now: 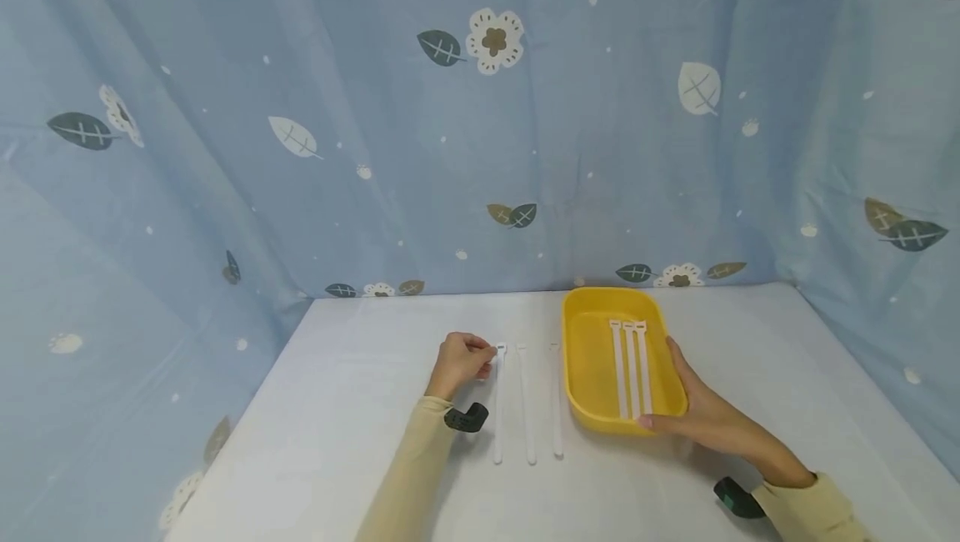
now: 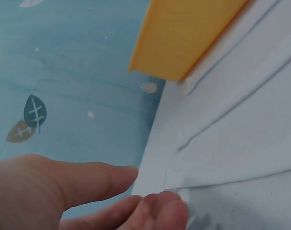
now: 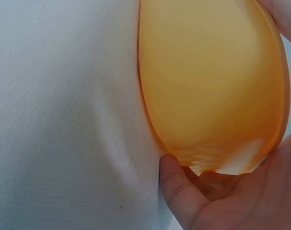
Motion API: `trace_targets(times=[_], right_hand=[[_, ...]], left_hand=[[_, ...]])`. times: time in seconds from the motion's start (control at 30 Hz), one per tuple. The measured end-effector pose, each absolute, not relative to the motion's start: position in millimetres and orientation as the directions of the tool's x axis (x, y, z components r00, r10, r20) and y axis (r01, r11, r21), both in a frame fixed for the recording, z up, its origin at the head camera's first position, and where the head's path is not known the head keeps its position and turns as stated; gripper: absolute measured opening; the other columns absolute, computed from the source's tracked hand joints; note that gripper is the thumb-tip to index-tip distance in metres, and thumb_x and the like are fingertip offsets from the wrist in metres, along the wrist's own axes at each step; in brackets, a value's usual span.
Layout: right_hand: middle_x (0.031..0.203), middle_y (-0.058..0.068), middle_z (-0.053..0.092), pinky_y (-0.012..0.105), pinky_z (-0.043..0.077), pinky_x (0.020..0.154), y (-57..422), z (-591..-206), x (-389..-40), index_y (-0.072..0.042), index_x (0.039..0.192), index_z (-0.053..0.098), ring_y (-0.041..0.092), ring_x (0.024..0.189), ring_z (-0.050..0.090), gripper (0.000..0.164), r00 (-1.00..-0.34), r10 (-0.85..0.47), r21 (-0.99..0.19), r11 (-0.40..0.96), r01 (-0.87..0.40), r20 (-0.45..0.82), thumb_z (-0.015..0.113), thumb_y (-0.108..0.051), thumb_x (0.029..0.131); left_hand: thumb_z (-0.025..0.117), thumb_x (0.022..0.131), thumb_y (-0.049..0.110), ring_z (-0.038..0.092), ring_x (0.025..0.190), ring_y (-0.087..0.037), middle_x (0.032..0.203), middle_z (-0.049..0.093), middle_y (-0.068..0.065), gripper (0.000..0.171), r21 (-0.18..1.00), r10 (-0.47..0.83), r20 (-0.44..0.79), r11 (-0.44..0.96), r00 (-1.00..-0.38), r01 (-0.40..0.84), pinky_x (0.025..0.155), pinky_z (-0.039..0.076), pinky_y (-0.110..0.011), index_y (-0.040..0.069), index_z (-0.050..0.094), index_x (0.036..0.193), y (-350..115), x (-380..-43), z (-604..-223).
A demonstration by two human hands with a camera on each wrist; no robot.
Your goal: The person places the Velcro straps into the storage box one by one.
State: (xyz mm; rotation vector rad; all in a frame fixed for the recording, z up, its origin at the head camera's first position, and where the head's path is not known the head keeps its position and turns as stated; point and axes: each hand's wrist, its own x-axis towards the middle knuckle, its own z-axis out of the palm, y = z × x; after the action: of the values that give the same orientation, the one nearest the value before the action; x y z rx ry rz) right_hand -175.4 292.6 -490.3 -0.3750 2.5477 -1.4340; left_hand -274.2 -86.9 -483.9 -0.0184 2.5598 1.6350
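Observation:
My left hand (image 1: pixel 459 363) is at the slotted head of the leftmost white cable tie (image 1: pixel 498 409), fingertips right beside it. In the left wrist view a gap shows between its thumb (image 2: pixel 107 179) and the bent fingers below. Two more white cable ties lie alongside, a middle one (image 1: pixel 527 409) and a right one (image 1: pixel 557 409). My right hand (image 1: pixel 708 417) grips a yellow plastic tray (image 1: pixel 587 367) at its near right corner, thumb at the front rim and fingers along the right side. Inside the tray, three white cable ties (image 1: pixel 633 371) lie side by side, heads away from me.
White cloth covers the table (image 1: pixel 360 375). A blue curtain (image 1: pixel 375 108) printed with leaves and flowers hangs behind and along both sides. Dark wrist devices sit at the left sleeve (image 1: pixel 408 467) and the right sleeve (image 1: pixel 806 509).

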Motion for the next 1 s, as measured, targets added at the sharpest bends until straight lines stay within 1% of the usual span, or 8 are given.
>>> trace_targets(times=[0.17,0.33,0.47,0.53,0.67,0.8,1.0], right_hand=[[0.170,0.031,-0.011,0.086,0.018,0.110,290.3,-490.1,-175.7,-0.014,0.162,-0.025,0.061,0.154,0.005,0.127,-0.951,-0.307,-0.852,0.507,-0.129,-0.039,0.078,-0.026,0.089],[0.168,0.035,-0.010,0.086,0.022,0.110,290.4,-490.5,-173.0,-0.012,0.161,-0.026,0.064,0.152,0.007,0.128,-0.950,-0.308,-0.849,0.515,-0.117,-0.056,0.078,-0.026,0.089],[0.169,0.035,-0.009,0.085,0.024,0.110,291.6,-489.7,-173.1,-0.012,0.161,-0.026,0.063,0.152,0.009,0.128,-0.952,-0.299,-0.843,0.526,-0.111,-0.062,0.078,-0.027,0.089],[0.169,0.034,-0.010,0.085,0.023,0.109,292.1,-488.7,-174.2,-0.013,0.161,-0.026,0.063,0.152,0.008,0.128,-0.953,-0.298,-0.842,0.527,-0.111,-0.061,0.078,-0.028,0.089],[0.169,0.034,-0.011,0.086,0.023,0.109,292.5,-487.4,-175.8,-0.015,0.161,-0.027,0.063,0.152,0.008,0.128,-0.953,-0.298,-0.845,0.523,-0.114,-0.056,0.078,-0.027,0.089],[0.169,0.035,-0.010,0.085,0.025,0.108,291.3,-487.0,-174.5,-0.015,0.161,-0.028,0.063,0.152,0.009,0.129,-0.952,-0.299,-0.842,0.527,-0.111,-0.062,0.078,-0.028,0.089],[0.168,0.036,-0.007,0.085,0.028,0.107,289.7,-487.3,-172.4,-0.014,0.161,-0.027,0.064,0.151,0.010,0.128,-0.954,-0.294,-0.840,0.532,-0.105,-0.067,0.078,-0.028,0.089]], left_hand=[[0.075,0.093,0.011,0.069,0.061,-0.011,0.082,0.076,-0.014,0.020,0.859,0.068,-0.119,0.507,-0.991,-0.068,0.061,0.062,-0.025,-0.006,0.073,0.101,-88.7,-273.6,-488.1],[0.076,0.092,0.014,0.068,0.058,-0.010,0.076,0.075,-0.009,0.021,0.808,0.097,-0.150,0.585,-0.984,-0.066,0.062,0.060,-0.024,-0.004,0.073,0.102,-85.0,-268.9,-491.0],[0.077,0.092,0.014,0.067,0.058,-0.011,0.074,0.074,-0.008,0.020,0.774,0.098,-0.142,0.631,-0.985,-0.049,0.064,0.058,-0.025,-0.003,0.072,0.101,-80.8,-266.4,-487.2],[0.078,0.091,0.014,0.066,0.058,-0.011,0.074,0.074,-0.007,0.019,0.760,0.098,-0.133,0.649,-0.986,-0.037,0.063,0.056,-0.025,-0.002,0.072,0.099,-78.9,-266.1,-484.4],[0.081,0.087,0.014,0.066,0.057,-0.011,0.074,0.073,-0.007,0.019,0.736,0.092,-0.123,0.676,-0.988,-0.029,0.062,0.053,-0.025,0.000,0.072,0.095,-76.1,-265.9,-482.9],[0.085,0.083,0.014,0.065,0.057,-0.012,0.072,0.072,-0.006,0.022,0.717,0.082,-0.130,0.696,-0.988,-0.037,0.061,0.051,-0.024,0.001,0.072,0.094,-74.6,-263.8,-483.7],[0.089,0.078,0.009,0.065,0.056,-0.012,0.073,0.070,-0.006,0.027,0.711,0.069,-0.128,0.702,-0.989,-0.043,0.059,0.050,-0.023,0.000,0.070,0.095,-72.4,-261.1,-482.7]])
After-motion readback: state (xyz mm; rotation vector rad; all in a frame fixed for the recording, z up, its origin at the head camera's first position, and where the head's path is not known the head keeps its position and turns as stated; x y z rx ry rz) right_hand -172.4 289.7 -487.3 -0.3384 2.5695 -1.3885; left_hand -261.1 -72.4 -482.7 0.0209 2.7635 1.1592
